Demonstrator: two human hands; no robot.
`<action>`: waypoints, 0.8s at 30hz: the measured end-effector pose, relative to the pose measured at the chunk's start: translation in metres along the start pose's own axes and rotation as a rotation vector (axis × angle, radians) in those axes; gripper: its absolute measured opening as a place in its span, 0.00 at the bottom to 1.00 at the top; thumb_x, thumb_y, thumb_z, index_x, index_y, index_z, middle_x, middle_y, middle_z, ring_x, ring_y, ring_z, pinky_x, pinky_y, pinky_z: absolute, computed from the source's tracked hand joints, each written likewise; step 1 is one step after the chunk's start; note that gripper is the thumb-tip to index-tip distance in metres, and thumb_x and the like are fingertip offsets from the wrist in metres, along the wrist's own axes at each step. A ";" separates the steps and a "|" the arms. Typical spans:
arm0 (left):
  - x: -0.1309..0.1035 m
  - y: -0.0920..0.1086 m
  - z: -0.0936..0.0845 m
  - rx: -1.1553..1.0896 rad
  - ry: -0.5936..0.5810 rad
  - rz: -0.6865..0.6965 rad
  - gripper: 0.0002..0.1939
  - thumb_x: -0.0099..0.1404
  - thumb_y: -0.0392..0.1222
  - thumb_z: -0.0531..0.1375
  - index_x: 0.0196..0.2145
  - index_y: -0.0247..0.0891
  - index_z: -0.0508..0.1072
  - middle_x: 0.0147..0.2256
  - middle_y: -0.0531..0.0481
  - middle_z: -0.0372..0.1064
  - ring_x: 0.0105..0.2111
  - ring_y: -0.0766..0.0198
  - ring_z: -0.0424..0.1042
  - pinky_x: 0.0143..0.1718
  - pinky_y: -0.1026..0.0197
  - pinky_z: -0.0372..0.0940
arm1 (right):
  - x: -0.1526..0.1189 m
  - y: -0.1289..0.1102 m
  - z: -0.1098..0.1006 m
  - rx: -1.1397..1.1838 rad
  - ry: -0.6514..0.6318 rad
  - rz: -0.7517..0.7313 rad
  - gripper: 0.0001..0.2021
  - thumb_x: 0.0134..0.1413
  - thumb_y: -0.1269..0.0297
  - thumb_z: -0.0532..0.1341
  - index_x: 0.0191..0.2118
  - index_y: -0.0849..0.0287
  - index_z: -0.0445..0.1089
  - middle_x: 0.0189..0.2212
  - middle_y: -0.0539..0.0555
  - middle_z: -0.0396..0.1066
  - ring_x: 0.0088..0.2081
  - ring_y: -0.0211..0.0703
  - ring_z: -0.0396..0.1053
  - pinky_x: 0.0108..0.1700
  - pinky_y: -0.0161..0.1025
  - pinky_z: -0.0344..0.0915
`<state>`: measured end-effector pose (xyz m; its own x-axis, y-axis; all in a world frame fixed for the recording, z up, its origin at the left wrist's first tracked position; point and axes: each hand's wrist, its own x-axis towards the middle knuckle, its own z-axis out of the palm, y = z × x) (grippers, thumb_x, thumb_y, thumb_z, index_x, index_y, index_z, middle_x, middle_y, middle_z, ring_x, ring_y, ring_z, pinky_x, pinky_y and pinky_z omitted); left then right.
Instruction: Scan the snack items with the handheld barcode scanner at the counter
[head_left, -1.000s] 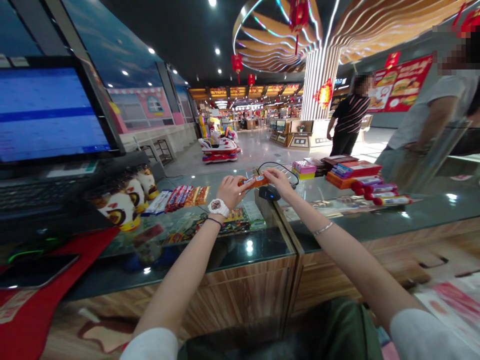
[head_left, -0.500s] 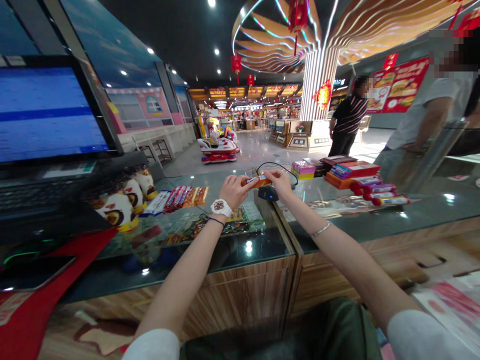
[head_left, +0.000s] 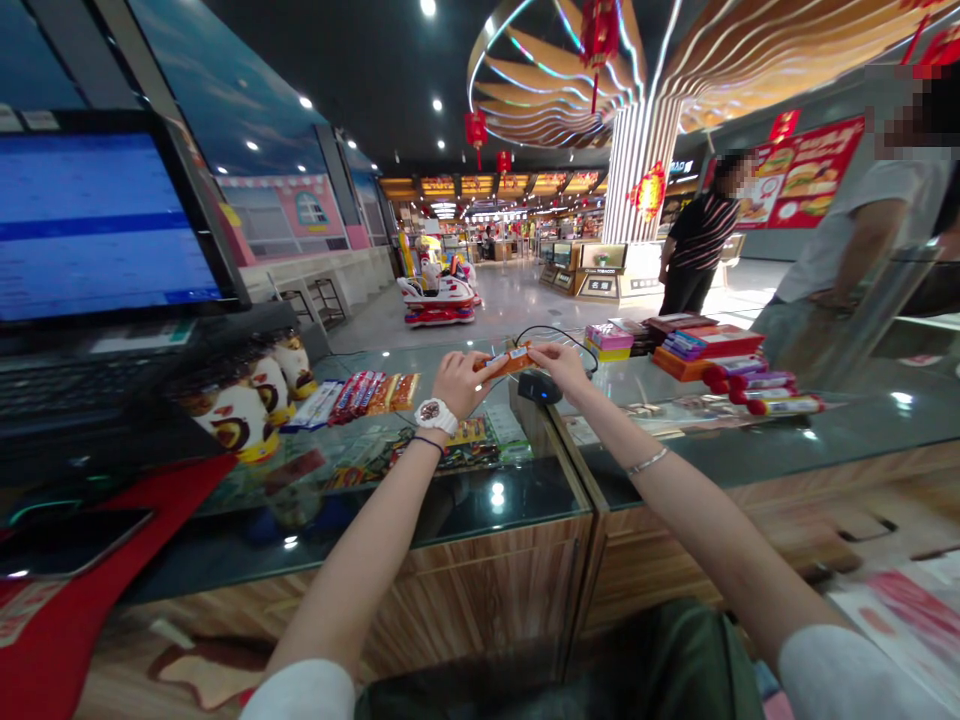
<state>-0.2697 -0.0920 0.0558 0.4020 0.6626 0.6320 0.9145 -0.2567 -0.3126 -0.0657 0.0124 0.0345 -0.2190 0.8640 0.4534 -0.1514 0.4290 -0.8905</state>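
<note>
An orange wrapped snack bar (head_left: 517,358) is stretched level between my hands above the glass counter. My left hand (head_left: 459,382), with a white watch at the wrist, is closed on the bar's left end. The fingers of my right hand (head_left: 561,366) pinch its right end. Just below the bar and right hand sits a small black device (head_left: 540,388) with a blue light and a cable. Left of my left hand lies a row of wrapped bars (head_left: 375,393) in red, orange and white wrappers.
A monitor (head_left: 112,215) and keyboard (head_left: 67,385) stand at the left, beside several patterned packages (head_left: 240,410). Stacked boxes (head_left: 705,340) and colourful tubes (head_left: 772,385) are on the right counter. Two people stand beyond it. A phone (head_left: 75,543) lies on red cloth at lower left.
My left hand has shifted slightly left and the bar's left part has turned a little. Both hands still grip the bar; the camera view has moved slightly.
</note>
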 end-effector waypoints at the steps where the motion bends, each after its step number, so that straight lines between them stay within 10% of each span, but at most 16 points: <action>1: 0.000 0.000 0.000 -0.008 -0.002 0.001 0.27 0.67 0.37 0.57 0.62 0.54 0.67 0.50 0.45 0.71 0.45 0.53 0.68 0.52 0.48 0.59 | 0.001 0.000 0.000 -0.019 0.018 -0.019 0.22 0.34 0.41 0.70 0.28 0.56 0.75 0.27 0.52 0.75 0.32 0.45 0.70 0.38 0.42 0.65; 24: -0.004 -0.009 0.013 -0.057 -0.016 0.005 0.24 0.68 0.38 0.57 0.62 0.47 0.68 0.54 0.44 0.72 0.50 0.54 0.72 0.57 0.47 0.60 | 0.010 0.006 -0.013 -0.037 -0.104 0.002 0.18 0.39 0.47 0.71 0.33 0.56 0.77 0.31 0.52 0.79 0.35 0.45 0.75 0.43 0.44 0.71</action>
<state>-0.2798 -0.0828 0.0465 0.4063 0.6723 0.6187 0.9137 -0.2997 -0.2744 -0.0563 0.0276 0.0330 -0.3182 0.8335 0.4517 -0.1161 0.4386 -0.8911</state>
